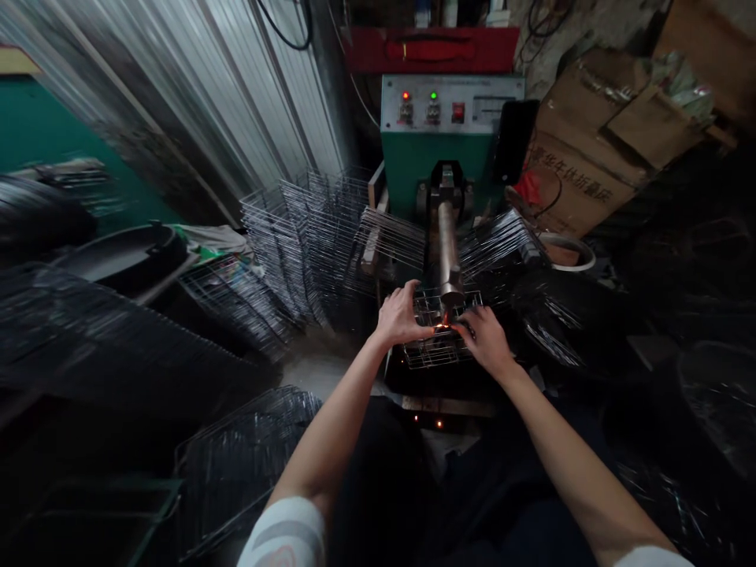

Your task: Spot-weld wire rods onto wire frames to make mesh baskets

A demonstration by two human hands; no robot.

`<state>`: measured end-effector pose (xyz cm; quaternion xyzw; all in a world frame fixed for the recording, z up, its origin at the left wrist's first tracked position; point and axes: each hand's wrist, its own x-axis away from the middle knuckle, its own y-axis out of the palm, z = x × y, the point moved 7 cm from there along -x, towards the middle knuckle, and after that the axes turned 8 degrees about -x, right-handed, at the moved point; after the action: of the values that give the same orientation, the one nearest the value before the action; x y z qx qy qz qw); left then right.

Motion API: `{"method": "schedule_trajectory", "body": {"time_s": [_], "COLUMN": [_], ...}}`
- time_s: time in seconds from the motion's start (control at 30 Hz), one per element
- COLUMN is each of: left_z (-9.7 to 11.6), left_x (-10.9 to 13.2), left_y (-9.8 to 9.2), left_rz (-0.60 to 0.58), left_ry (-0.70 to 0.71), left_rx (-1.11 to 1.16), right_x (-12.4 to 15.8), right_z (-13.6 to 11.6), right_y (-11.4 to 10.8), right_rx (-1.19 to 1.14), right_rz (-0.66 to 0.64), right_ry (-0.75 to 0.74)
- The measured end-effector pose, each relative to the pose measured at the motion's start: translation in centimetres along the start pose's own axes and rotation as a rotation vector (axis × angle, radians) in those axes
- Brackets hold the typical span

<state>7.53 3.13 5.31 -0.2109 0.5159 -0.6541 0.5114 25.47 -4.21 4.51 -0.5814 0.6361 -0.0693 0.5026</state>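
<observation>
A small wire rack (pixel 426 354) lies under the round steel electrode (pixel 449 244) of a spot welder (pixel 393 146). An orange glow and sparks show where the electrode tip meets the wires. On the rack's left side is my left hand (pixel 398 319), its thumb reaching toward the glow and its fingers curved over the wires. My right hand (pixel 485 339) grips the rack from the right, fingertips bent close to the glowing spot. Both hands appear to hold the rack, though the glare and the fingers hide the exact contact.
Stacked wire panels (pixel 301 236) stand left of the machine, with more wire racks (pixel 248 449) below. Loose wire rods (pixel 499 244) lie on its right. A cardboard box (pixel 567 181) leans behind, near a white round rim (pixel 582 252). Sparks fall toward my lap.
</observation>
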Motion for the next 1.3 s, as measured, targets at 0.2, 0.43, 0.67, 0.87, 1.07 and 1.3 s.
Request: {"method": "schedule_trajectory", "body": {"time_s": [0.2, 0.43, 0.67, 0.87, 1.07, 1.3], "left_z": [-4.6, -10.3, -9.9, -6.1, 0.6, 4.8], "left_x": [2.7, 7.0, 8.1, 13.1, 11.9, 9.9], "left_y": [1.9, 12.2, 11.2, 6.9, 5.6, 4.0], "left_rz": [-0.032, -0.216, -0.124, -0.137, -0.189, -0.136], "left_ry": [0.025, -0.176, -0.228, -0.086, -0.005, 0.092], "left_rx": [0.249, 0.861, 0.803, 0.511, 0.152, -0.068], "right_x": [5.2, 9.8, 10.3, 10.9, 10.1, 8.5], "right_z": [2.9, 4.7, 2.1, -1.1, -3.6, -4.8], "right_y": [-4.1, -6.2, -5.3, -6.0, -4.3, -0.7], "right_rx": [-0.826, -1.116, -1.213, -1.223, -1.228, -0.432], "right_rz": [0.103, 0.376, 0.344, 0.131, -0.197, -0.437], "right_ry": [0.501, 0.878, 0.979, 0.982, 0.840, 0.181]}}
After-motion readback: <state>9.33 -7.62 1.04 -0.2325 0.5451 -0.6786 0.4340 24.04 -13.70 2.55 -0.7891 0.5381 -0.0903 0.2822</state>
